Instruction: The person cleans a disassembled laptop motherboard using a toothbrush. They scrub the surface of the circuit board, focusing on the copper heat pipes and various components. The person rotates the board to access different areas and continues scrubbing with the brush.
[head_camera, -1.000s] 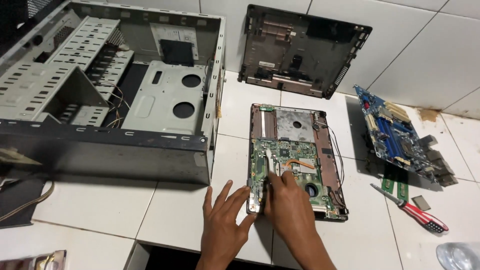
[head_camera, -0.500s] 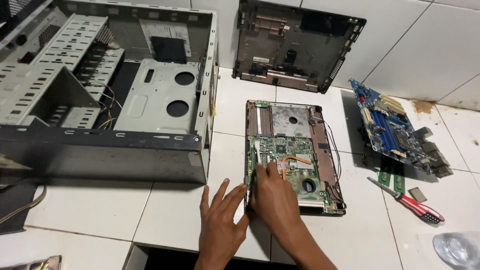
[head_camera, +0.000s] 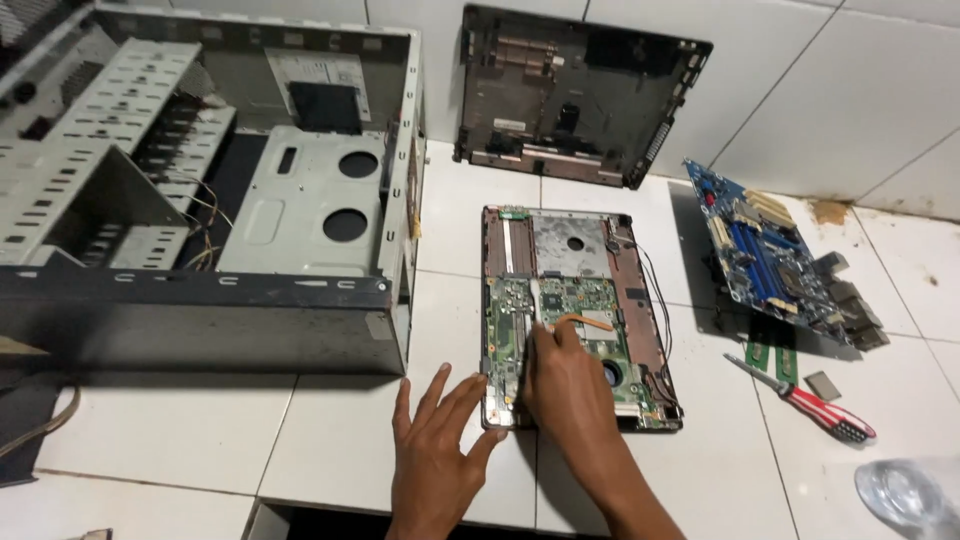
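On the white tiled surface (head_camera: 340, 440) the left hand (head_camera: 432, 450) lies flat with fingers spread, steadying the opened laptop base (head_camera: 575, 315), while the right hand (head_camera: 565, 385), fingers bunched, presses the green board (head_camera: 590, 300); gentle, even pressure seems wise.

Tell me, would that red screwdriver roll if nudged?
Probably a little: the screwdriver lies flat on smooth tile, and its handle looks rounded. The ribbed grip may slow it. It looks stiff and light, so easy to lift.

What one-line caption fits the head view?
Left hand steadies an opened laptop base on white tiles while the right hand works on its green board.
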